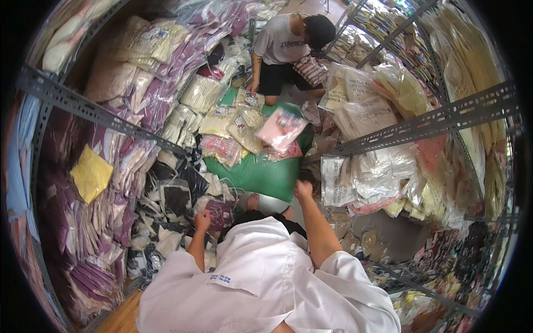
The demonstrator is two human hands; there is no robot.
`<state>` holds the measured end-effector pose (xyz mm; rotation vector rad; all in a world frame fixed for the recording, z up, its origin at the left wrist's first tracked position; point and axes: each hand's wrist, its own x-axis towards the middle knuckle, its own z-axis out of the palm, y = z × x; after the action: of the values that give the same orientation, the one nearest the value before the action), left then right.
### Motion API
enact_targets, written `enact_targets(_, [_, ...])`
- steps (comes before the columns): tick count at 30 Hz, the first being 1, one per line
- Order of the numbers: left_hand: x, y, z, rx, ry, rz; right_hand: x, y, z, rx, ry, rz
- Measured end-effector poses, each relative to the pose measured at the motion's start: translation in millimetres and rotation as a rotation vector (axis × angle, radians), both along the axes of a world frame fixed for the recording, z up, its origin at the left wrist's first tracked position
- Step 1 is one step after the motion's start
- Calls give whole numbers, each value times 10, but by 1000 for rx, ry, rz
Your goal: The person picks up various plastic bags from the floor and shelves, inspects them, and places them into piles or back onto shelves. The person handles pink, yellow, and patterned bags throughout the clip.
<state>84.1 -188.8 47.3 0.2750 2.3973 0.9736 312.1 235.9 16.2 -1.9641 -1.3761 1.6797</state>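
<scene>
My left hand point(202, 220), fingers curled, hovers beside a purple plastic-wrapped packet point(220, 214); whether anything is between its fingers is unclear. My right hand point(303, 190) is blurred at the right edge of a large green sack point(254, 177), and I cannot tell if it grips it. On the sack lie bagged garments: yellow ones point(218, 120), a beige one point(245, 130) with a printed cartoon figure, and a pink-striped one point(220, 149). Above a pink packet point(287, 152) is a blurred light-pink packet point(282, 128), apart from both my hands.
Another person point(287, 45) crouches across the sack, one hand point(252, 86) at a packet. Slotted metal shelf bars point(399, 123) cross on the right and left point(100, 114). Piled bagged garments point(166, 224) cover the left floor; white plastic-bagged stacks point(374, 166) stand right.
</scene>
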Motion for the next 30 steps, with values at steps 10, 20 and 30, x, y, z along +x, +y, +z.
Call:
enact_targets(10, [-65,-209,-344,-242,-127,-176,2511,-911,568,163,-423,432])
enact_targets(20, [-543,1441,-386,-42,-205,-801,2848,-2024,716,41,-396,-161])
enact_targets(30, [309,3229,743,315,-43,-1130,2821,-3056,226,-97,-366,-362])
